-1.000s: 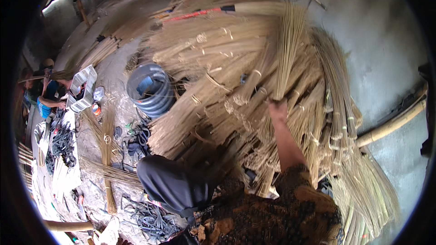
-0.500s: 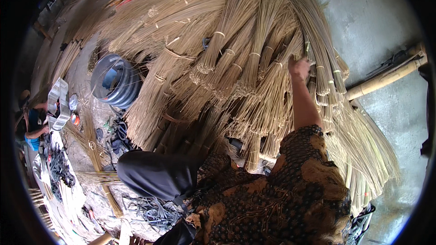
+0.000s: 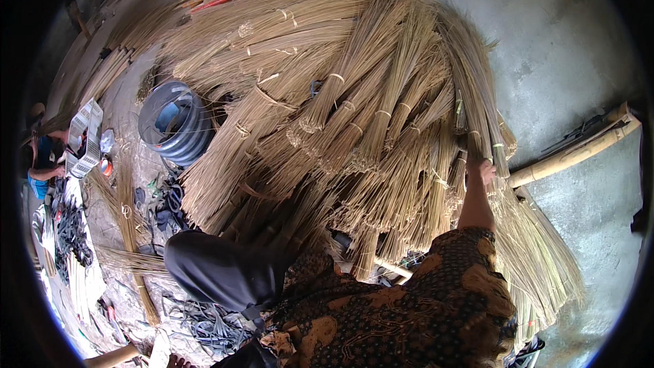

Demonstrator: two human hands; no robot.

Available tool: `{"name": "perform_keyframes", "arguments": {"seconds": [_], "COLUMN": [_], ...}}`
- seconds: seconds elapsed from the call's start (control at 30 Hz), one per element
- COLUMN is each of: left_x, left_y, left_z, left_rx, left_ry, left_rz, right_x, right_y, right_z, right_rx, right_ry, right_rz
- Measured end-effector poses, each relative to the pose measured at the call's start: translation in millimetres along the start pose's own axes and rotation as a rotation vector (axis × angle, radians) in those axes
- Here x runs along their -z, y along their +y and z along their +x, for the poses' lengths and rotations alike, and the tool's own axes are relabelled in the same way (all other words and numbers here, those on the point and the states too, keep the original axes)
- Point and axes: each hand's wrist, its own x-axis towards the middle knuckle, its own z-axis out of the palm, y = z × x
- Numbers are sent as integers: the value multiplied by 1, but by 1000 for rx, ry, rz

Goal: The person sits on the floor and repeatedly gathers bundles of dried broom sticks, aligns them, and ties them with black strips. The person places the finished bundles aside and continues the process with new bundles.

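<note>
My right hand (image 3: 481, 172) is closed round the lower end of a tied bundle of thin dry stalks (image 3: 475, 138), at the right side of a big heap. Pale bands tie the bundles around it, such as a slim upright bundle (image 3: 385, 102) in the middle of the heap. At the bottom left edge, only the fingertips of my left hand (image 3: 178, 362) show, dark and cut off by the frame. They are near a thick wooden stick (image 3: 112, 356); whether they hold anything is hidden.
A dark ribbed tub (image 3: 178, 138) stands left of the heap. Black strips (image 3: 216, 330) lie on the floor near my knee. A bamboo pole (image 3: 575, 153) juts from the right by the grey wall (image 3: 552, 34). At far left, another person's hand (image 3: 58, 172) is by a white crate (image 3: 84, 138).
My right hand has come down and toward me from higher on the heap, and now closes on a bundle's end. The whole view has shifted slightly.
</note>
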Motion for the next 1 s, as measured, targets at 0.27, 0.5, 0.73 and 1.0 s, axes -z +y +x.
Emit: {"name": "perform_keyframes", "arguments": {"seconds": [0.27, 0.5, 0.73, 1.0], "left_x": [12, 25, 23, 22], "left_y": [-14, -17, -11, -7], "left_z": [-5, -15, -15, -16], "left_rx": [4, -22, -10, -3], "left_ry": [-6, 5, 1, 6], "left_rz": [2, -25, -1, 18], "right_x": [64, -21, -31, -14], "right_y": [-42, -70, -92, 3], "right_z": [-75, -183, -122, -68], "right_rx": [443, 614, 560, -23], "right_ry": [-426, -685, -186, -224], "right_rz": [527, 486, 529, -50]}}
